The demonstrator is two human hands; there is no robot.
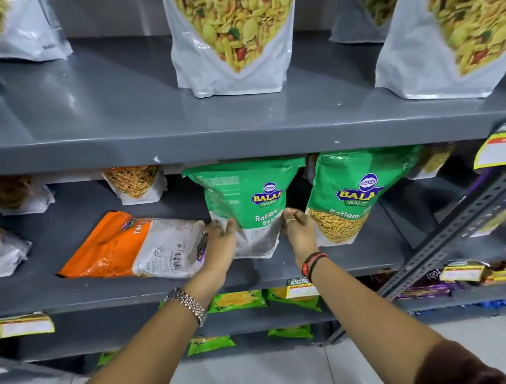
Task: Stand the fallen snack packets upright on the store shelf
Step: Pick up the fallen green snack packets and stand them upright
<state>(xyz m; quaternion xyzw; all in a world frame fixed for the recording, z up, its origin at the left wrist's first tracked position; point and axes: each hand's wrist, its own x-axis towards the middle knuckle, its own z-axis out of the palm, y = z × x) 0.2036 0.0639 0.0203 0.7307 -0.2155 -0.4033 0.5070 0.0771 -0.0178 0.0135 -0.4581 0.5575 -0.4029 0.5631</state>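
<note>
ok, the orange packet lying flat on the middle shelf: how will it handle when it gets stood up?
The orange packet looks crinkled and soft, so it will probably flex rather than lift stiffly. Its glossy film may be slippery. It seems loosely filled, so likely light, and apt to tip unless leaned, as the green packet seems to need both hands.

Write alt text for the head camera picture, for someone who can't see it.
Two bare hands, left hand and right hand, grip the lower sides of an upright green snack packet on a grey store shelf. An orange packet lies flat to its left; a second green packet stands to its right.
</note>
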